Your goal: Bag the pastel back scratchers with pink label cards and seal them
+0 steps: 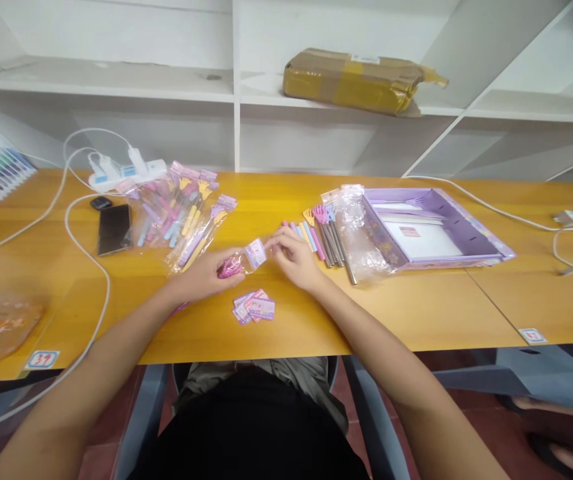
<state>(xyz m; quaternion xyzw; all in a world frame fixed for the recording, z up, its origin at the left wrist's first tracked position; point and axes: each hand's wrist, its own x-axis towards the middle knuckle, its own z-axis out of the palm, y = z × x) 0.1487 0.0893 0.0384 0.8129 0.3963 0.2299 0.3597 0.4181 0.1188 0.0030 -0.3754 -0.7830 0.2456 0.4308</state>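
Observation:
My left hand (pixel 211 275) is closed around a pink back scratcher (pixel 230 267) in a clear plastic bag. A small printed card (pixel 255 254) shows at the bag's right end. Just right of that card, my right hand (pixel 294 257) has its fingers bent together at the bag's end; whatever is between the fingertips is too small to make out. Below the hands lies a loose pile of printed cards (pixel 255 307). Beyond my right hand are back scratchers with metal rods (pixel 334 243) and claw heads, beside several coloured handles (pixel 308 235).
Bagged back scratchers (pixel 171 210) lie at the left, near a black phone (pixel 114 230) and a power strip (pixel 126 175) with white cables. Clear bags (pixel 356 233) lie against a purple box (pixel 401 257). A taped carton (pixel 351 80) rests on the shelf above.

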